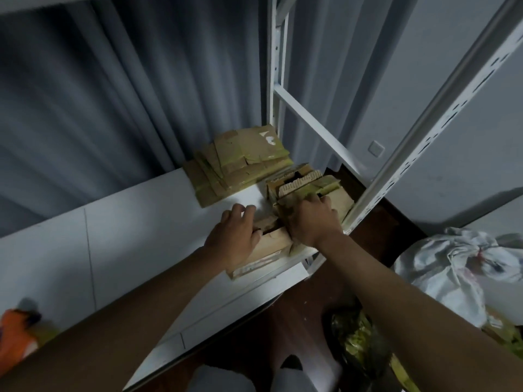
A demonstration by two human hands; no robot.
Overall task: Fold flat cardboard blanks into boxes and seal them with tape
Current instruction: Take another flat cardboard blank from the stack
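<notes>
Both hands are down on the cardboard at the far right corner of the white counter (119, 239), hard against the rack post (402, 162) at about two o'clock. The left hand (235, 236) lies over the near blank (271, 247), fingers curled at the far edge with the tips out of sight behind the knuckles; I cannot tell whether they grip it or just press. The right hand (312, 219) is curled round the edge of the upright bundle (305, 185), pinching cardboard.

The near blank's front edge sits right at the counter's lip at five o'clock. That looks like the first risk: a tug from the right hand could slide it off onto the dark floor (283, 321).

A looser stack (240, 165) lies at eleven o'clock, fanned and uneven; a nudge from the left wrist could spread it further.

The bundle is packed tight and its flaps look creased and taped already, so pulling one sheet free may drag its neighbours or tear a flap. The picture is dim and blurred, so edges are hard to judge
</notes>
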